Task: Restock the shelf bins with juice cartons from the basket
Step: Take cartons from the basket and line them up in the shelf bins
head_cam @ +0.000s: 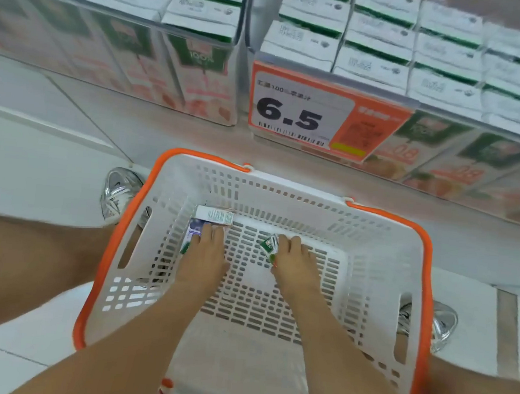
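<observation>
1. We reach both hands down into the white basket (pixel 284 196) with the orange rim, which stands on the pale floor (pixel 34 149) in front of the shelf.
2. Our left hand (pixel 204 253) lies over the left carton (pixel 192 230) near the far left corner of the basket floor. Its fingers bend down round the carton's top end and grip it.
3. Just behind that hand a white carton (pixel 214 215) lies flat on its side, printed panel up, touching the left carton.
4. Our right hand (pixel 294 260) closes its fingers on the green carton (pixel 269 245) near the middle of the basket floor. The carton sticks out tilted to the left of the fingers.
5. The two hands are apart, with bare basket floor between them.
6. Above the basket, the clear shelf bins (pixel 200 73) stand side by side, packed with rows of upright juice cartons (pixel 302 42), white tops showing.
7. An orange price tag (pixel 304 115) reading 6.5 hangs on the front of the right bin.
8. A silver shoe (pixel 119 196) sits left of the basket and another (pixel 443 322) right of it.
</observation>
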Tool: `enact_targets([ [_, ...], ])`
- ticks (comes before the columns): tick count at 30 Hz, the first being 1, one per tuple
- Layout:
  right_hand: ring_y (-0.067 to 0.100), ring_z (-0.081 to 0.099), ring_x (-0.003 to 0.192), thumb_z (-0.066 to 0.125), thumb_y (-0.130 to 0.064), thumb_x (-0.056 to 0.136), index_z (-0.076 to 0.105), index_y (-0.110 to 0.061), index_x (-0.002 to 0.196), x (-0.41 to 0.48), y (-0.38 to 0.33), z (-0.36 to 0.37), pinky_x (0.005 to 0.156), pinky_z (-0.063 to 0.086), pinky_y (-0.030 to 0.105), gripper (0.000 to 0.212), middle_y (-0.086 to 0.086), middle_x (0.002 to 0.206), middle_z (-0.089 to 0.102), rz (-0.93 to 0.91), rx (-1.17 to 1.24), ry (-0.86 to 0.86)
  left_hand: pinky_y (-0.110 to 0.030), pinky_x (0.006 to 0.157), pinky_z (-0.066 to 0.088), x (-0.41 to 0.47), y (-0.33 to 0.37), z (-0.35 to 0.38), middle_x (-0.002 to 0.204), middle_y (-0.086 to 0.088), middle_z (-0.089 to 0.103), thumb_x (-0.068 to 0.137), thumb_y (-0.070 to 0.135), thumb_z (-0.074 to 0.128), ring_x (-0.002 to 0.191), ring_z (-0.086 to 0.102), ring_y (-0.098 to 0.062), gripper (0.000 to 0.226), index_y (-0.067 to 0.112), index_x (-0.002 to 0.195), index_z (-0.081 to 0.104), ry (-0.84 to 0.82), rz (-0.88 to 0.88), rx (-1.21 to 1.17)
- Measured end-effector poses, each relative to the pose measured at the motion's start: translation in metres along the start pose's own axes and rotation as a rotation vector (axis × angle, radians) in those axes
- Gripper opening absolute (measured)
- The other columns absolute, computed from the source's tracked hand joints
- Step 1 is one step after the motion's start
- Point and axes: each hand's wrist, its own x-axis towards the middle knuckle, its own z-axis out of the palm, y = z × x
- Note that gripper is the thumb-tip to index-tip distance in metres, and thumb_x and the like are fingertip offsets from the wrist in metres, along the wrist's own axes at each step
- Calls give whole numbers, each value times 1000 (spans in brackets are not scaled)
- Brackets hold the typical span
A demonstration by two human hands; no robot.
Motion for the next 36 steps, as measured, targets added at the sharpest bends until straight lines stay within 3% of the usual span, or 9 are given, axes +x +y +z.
enact_targets([
  [4,31,55,117,71,-14,93,47,-12,139,-1,-1,1,95,53,39,52,11,135,45,91,286,-30,-41,84,57,5,3,1,149,-15,36,96,7,69,127,54,-37,65,13,148,32,75,-14,-21],
  [8,10,63,69,77,-24,91,69,-22,89,-14,-1,-16,64,57,29,9,-7,72,66,191,857,-45,-39,76,57,3,7,-4,148,-17,41,89,13,75,112,64,-35,81,13,152,24,33,-22,-21],
  [14,14,62,65,82,-21,88,67,-32,60,-32,9,-42,85,65,44,34,-7,60,58,241,1323,-177,-39,84,60,-9,6,-17,112,-1,66,65,38,87,95,69,-22,72,19,125,53,-147,-104,-531],
  [16,16,64,68,86,-19,85,70,-24,81,-40,13,-57,84,66,45,17,-1,70,64,226,1385,-202,-33,74,58,-14,10,-33,106,-4,70,66,30,96,88,70,-20,76,24,125,50,-205,-119,-777],
  [22,42,74,106,69,1,92,59,-30,135,-70,20,-104,91,62,45,54,19,114,78,108,1476,-384,-49,77,62,-47,15,-102,112,-19,74,79,-4,86,88,73,-29,63,15,127,51,-214,-11,-1124],
  [25,40,75,103,60,-7,91,56,-30,138,-85,14,-126,84,56,44,53,20,123,73,53,1478,-365,-48,79,65,-67,15,-132,112,-18,74,77,-8,84,87,74,-27,66,15,128,49,-264,68,-1110],
  [29,23,77,97,83,-43,88,61,-24,132,-109,0,-153,84,57,39,53,7,114,78,-29,1368,-295,-47,80,66,-94,23,-175,115,-21,70,72,-10,86,81,74,-25,66,8,124,50,-303,169,-975],
  [32,14,73,81,82,-31,93,66,-17,129,-124,-1,-178,74,59,30,42,8,106,76,-60,1278,-169,-54,86,64,-112,28,-208,108,-22,71,75,-5,86,77,73,-26,56,8,120,55,-331,223,-869],
  [36,26,76,79,90,-25,84,65,-15,119,-150,-1,-219,70,65,41,43,14,107,76,-112,1166,21,-46,82,66,-136,33,-254,108,-11,69,80,6,88,78,76,-24,52,21,123,61,-221,319,-716],
])
